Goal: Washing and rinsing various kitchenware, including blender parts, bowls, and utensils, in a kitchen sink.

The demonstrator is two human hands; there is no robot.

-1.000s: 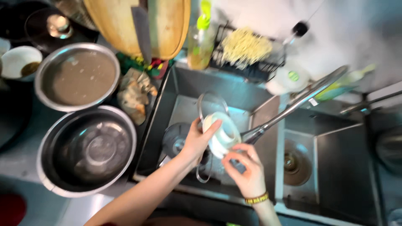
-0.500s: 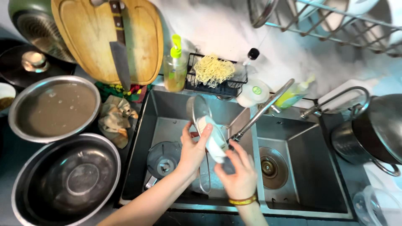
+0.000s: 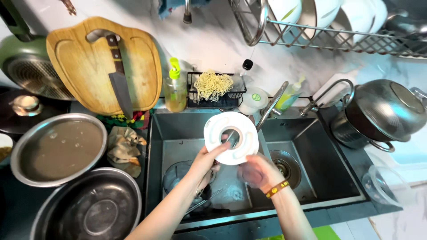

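Over the left basin of the steel sink [image 3: 178, 133] my left hand [image 3: 209, 161] holds a round white plastic disc [image 3: 231, 138] with a hole in its middle, gripping its lower left edge and turning its flat face up toward me. My right hand [image 3: 258, 172], a striped band on its wrist, is just below the disc's lower right edge; it looks blurred and I cannot see whether it grips anything. The long tap spout [image 3: 271, 104] runs behind the disc. A glass lid [image 3: 178, 178] lies in the basin below.
Two large steel bowls [image 3: 58, 146] [image 3: 89, 209] sit on the left counter beside a crumpled cloth [image 3: 122, 149]. A wooden board with a cleaver [image 3: 120, 84] leans on the wall. A soap bottle [image 3: 175, 89], a sponge rack [image 3: 213, 86], a steel pot [image 3: 378, 113] and a dish rack [image 3: 338, 22] surround the sink.
The disc has been raised and turned from edge-on to face up. My view has tilted toward the wall, bringing the dish rack and pot into sight.
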